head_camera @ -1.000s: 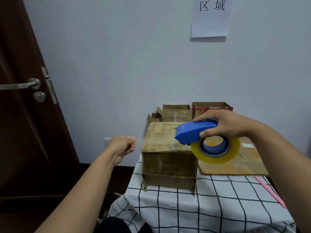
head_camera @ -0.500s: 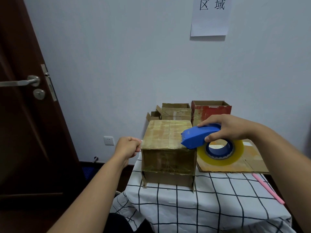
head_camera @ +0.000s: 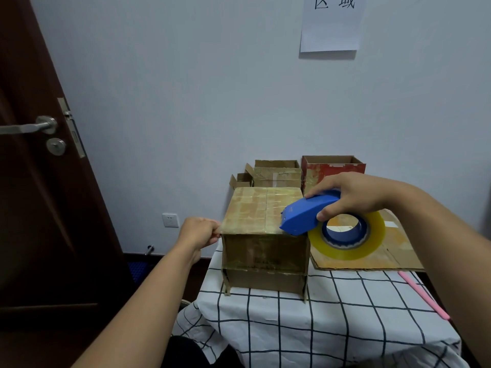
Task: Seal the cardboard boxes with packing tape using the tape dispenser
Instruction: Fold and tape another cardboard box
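Checked-cloth table point(head_camera: 332, 328): taped box point(head_camera: 265, 258), flat cardboard point(head_camera: 372, 258), pink stick point(head_camera: 425, 296).

Two bare forearms reach into view from the bottom edge, each ending in a bare hand: the left hand point(head_camera: 198, 233) and the right hand point(head_camera: 353, 193). No sleeves, gloves, watch, rings or bracelets show anywhere along the arms, which are uncovered as far down as the picture goes. At the bottom centre, between the arms, a patch of dark clothing point(head_camera: 196, 353) is visible, its kind unclear.
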`<state>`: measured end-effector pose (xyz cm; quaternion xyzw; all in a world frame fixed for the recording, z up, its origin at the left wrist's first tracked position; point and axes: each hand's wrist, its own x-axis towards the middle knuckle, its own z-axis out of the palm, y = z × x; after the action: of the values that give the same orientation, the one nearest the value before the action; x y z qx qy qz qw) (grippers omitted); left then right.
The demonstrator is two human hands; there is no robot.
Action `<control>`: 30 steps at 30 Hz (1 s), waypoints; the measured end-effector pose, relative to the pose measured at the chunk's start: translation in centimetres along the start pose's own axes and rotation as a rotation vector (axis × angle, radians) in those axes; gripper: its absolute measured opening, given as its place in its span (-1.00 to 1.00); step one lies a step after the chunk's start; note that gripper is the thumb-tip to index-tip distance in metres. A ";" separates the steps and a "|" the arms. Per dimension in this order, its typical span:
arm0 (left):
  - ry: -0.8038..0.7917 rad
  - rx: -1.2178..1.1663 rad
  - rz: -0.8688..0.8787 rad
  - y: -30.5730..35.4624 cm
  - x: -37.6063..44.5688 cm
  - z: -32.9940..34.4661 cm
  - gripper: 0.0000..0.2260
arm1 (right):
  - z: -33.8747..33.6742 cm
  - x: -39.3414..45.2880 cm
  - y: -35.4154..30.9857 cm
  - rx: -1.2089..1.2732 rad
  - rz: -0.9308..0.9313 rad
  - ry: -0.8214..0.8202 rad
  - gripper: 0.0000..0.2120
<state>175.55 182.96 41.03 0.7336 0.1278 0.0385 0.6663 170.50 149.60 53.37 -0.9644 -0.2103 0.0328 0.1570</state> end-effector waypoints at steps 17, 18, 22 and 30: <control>0.049 0.144 0.036 -0.9 -1.3 0.8 -0.82 | 0.4 -0.5 0.4 0.068 0.023 0.017 -0.57; 0.132 0.289 0.144 -1.0 -1.6 0.8 -0.79 | 0.5 -0.5 0.5 0.070 0.022 0.015 -0.58; 0.311 0.669 0.586 -1.2 -3.1 1.2 -0.88 | 0.6 -0.4 0.5 0.076 0.025 0.023 -0.57; 0.229 0.779 0.467 -0.4 -3.3 1.8 -0.78 | 0.6 -0.5 0.6 0.099 0.028 0.031 -0.58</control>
<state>172.76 180.44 40.80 0.9293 0.0372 0.2174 0.2964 170.25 149.02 52.59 -0.9587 -0.1924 0.0305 0.2075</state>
